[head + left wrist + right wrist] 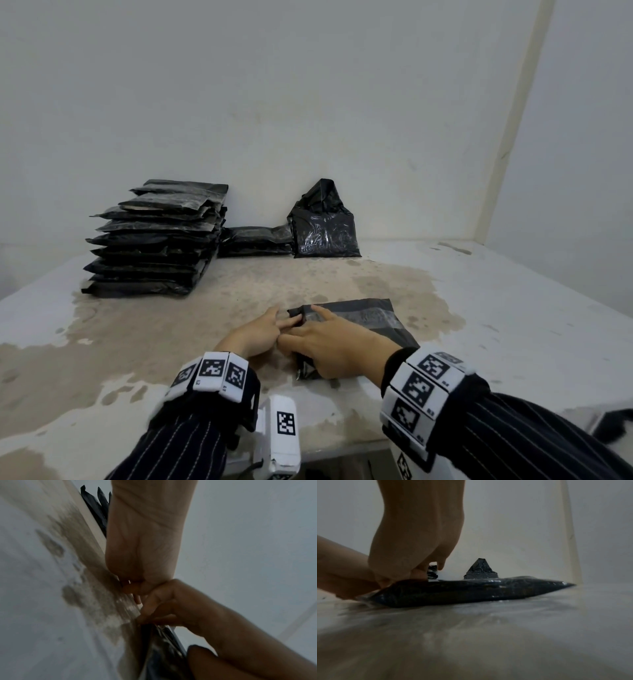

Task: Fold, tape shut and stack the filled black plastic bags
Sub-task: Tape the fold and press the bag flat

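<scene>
A folded black bag (387,335) lies flat on the table in front of me, with a strip of clear tape (363,317) across its top. My right hand (329,342) rests on the bag's left half, index finger stretched out on the tape. My left hand (270,327) sits at the bag's left edge, fingertips pressing against the corner where the tape ends. In the right wrist view my right hand (416,536) presses down on the bag (471,591) while the left hand (342,574) touches its edge at table level. A tall stack of taped bags (154,240) stands at the back left.
A short stack of bags (255,240) and an upright unfolded bag (323,222) stand against the back wall. A white block with a printed marker (284,431) sits at the stained table's (513,325) near edge. A dark object (613,425) lies at the right edge.
</scene>
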